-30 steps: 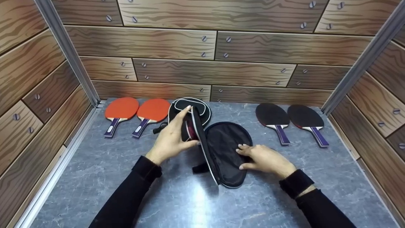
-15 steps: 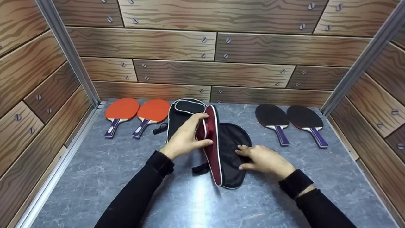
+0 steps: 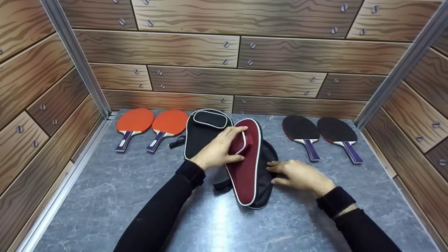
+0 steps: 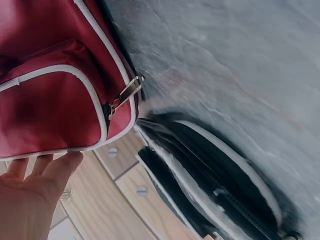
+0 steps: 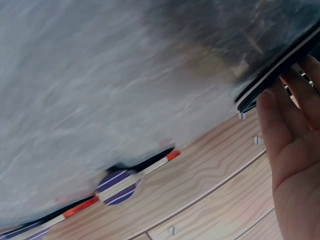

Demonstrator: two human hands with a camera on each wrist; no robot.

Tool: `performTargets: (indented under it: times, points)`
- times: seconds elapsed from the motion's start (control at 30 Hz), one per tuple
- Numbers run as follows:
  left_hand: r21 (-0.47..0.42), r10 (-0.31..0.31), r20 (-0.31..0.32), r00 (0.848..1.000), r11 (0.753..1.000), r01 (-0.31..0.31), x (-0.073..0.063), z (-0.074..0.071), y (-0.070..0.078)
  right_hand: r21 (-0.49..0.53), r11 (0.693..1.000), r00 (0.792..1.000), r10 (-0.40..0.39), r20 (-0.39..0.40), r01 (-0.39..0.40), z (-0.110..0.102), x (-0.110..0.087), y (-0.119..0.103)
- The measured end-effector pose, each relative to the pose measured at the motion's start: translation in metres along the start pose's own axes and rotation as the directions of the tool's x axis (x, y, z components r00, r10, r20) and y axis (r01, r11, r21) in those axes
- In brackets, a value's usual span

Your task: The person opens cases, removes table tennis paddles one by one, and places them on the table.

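A table tennis bat case lies in the middle of the table. Its dark red cover [image 3: 246, 178], edged in white, leans over the black lower half [image 3: 267, 185]. My left hand [image 3: 217, 148] spreads its thumb and fingers across the cover's small pocket [image 4: 55, 110] and touches it. A metal zip pull [image 4: 127, 95] hangs by that pocket in the left wrist view. My right hand [image 3: 301, 176] rests its fingertips at the right edge of the black half. Whether anything lies inside the case is hidden.
A black bat case [image 3: 203, 138] with white piping lies behind my left hand. Two orange-faced bats, one outer [image 3: 134, 120] and one inner [image 3: 169, 122], lie at the back left. Two black-faced bats, one inner [image 3: 301, 129] and one outer [image 3: 337, 133], lie at the back right.
My left hand has moved right, and the red cover has swung from nearly upright down towards the black half. My right hand has shifted slightly right along that half's edge.
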State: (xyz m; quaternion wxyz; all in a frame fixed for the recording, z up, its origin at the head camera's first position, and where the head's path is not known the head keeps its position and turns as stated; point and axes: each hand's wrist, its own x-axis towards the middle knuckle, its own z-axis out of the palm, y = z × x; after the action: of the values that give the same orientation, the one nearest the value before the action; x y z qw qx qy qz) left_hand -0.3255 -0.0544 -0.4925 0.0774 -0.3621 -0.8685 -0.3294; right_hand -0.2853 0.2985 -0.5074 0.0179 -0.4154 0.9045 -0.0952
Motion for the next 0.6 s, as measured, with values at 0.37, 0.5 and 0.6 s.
performTargets:
  times: [0.37,0.5,0.6]
  points:
    - [0.098,0.023,0.047,0.999,0.995,-0.028,0.019,0.017,0.01,-0.062,0.997,0.991,-0.042,-0.126,0.034,-0.022,-0.017,0.01]
    - [0.149,0.028,0.069,0.997,0.988,-0.038,0.025,0.02,0.013,-0.121,0.993,0.972,-0.044,-0.229,0.017,-0.036,-0.023,0.011]
    - [0.169,0.032,0.085,0.996,0.985,-0.046,0.028,0.023,0.014,-0.163,0.986,0.959,-0.062,-0.276,0.017,-0.043,-0.026,0.009]
